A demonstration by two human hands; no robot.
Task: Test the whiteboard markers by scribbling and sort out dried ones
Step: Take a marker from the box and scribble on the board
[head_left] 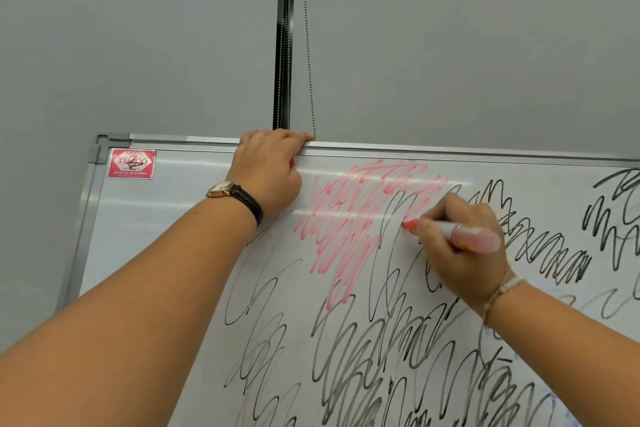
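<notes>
We note a plain grey wall point(138, 28) behind. A black vertical strip point(285, 35) splits it; a bead chain point(308, 45) hangs just right of the strip.

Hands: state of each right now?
Left hand: grips the top edge of the whiteboard.
Right hand: grips the red marker, tip on the board.

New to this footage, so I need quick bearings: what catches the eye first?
A patch of red scribble fills the upper middle of the whiteboard, among black scrawls. The right hand holds a red marker to its right edge; the left hand grips the whiteboard's top edge.
</notes>
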